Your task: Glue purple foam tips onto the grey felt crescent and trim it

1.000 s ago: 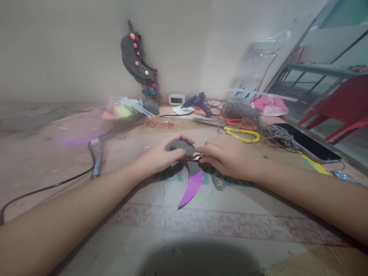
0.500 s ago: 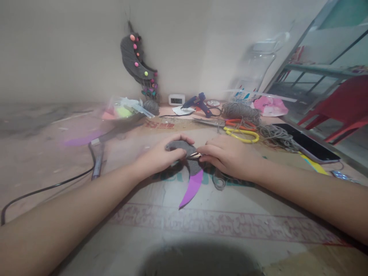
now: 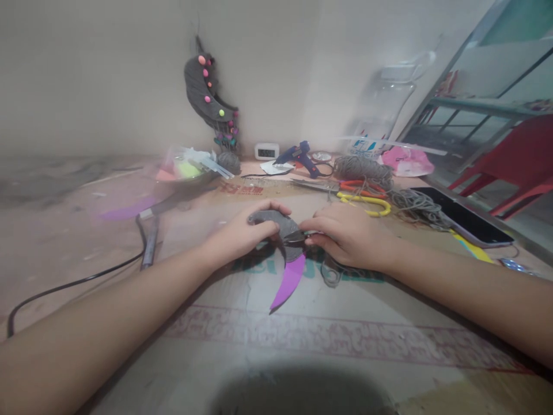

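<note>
A crescent-shaped piece (image 3: 292, 279) lies in front of me, its upper part wrapped in grey yarn and its lower tip bare purple. My left hand (image 3: 250, 229) is closed on the wrapped upper end, thumb on top and fingers curled behind. Against the wrapped middle rests a small pointed metal tool (image 3: 295, 237), possibly scissors or tweezers. My right hand (image 3: 339, 233) pinches this tool; its rear is hidden in my fingers. Loose grey yarn (image 3: 330, 273) lies below my right hand.
Behind my hands are orange-and-yellow-handled scissors (image 3: 365, 204), a grey yarn skein (image 3: 360, 168), a blue glue gun (image 3: 302, 157) and a small digital clock (image 3: 266, 151). A phone (image 3: 464, 216) lies at right. A yarn-wrapped crescent with colored balls (image 3: 196, 92) hangs on the wall.
The metal tool has turned slightly and its tips have shifted a little on the yarn. My left hand keeps its hold. The whole view has moved slightly.
</note>
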Tool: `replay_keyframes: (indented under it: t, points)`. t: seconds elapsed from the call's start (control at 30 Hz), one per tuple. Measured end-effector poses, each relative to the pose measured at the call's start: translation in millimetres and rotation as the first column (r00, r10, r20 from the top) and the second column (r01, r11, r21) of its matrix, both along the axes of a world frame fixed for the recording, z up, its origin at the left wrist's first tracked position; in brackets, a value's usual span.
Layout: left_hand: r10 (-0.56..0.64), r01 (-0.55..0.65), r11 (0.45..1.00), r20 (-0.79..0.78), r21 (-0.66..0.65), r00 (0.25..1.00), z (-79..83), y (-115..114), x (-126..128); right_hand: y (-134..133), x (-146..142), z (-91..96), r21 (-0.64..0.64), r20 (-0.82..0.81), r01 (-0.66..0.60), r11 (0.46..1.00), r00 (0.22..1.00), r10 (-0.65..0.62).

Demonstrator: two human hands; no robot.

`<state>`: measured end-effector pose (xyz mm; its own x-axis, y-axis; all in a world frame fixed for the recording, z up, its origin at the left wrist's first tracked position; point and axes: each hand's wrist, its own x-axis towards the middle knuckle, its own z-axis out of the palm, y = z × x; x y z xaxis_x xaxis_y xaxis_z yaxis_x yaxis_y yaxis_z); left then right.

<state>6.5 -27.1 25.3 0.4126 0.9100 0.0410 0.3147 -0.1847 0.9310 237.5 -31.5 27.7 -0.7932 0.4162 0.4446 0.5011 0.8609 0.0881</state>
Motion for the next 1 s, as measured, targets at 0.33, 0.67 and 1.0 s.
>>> replay_keyframes:
  t: [0.33, 0.67, 1.0]
  points:
    - [0.030, -0.030, 0.999, -0.027, 0.029, 0.999, -1.7, -0.4, -0.8, -0.4, 0.1, -1.2, 0.008, 0.052, -0.018, 1.000, 0.998, 0.017]
    - [0.013, -0.011, 0.999, -0.058, 0.046, 0.998, -0.7, -1.1, -0.8, -3.0, -2.8, -0.6, 0.077, 0.090, -0.013, 0.997, 0.996, 0.006]
    - [0.031, -0.026, 0.998, -0.089, 0.059, 0.996, -1.0, -2.0, -0.9, -3.1, -3.3, 0.8, 0.096, 0.114, -0.033, 0.995, 0.993, 0.022]
